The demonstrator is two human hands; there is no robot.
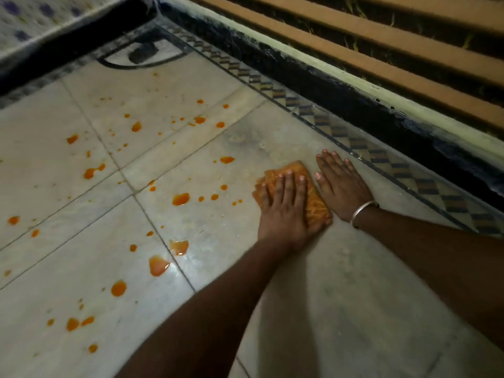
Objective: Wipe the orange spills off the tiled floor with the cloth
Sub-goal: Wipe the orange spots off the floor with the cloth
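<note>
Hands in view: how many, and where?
2. Left hand presses flat on the orange cloth; right hand, wearing a bangle, rests flat on the tiled floor beside the cloth.

I think this is a room in a home. The floor (354,296) is made of big pale tiles. A strip of small patterned tiles (338,129) runs along its edge, from the top middle down to the right. In the upper left is a cloth with purple flowers (32,17), like a bed sheet, over a dark frame (68,47). In the upper right are brown wooden slats (381,42).
</note>
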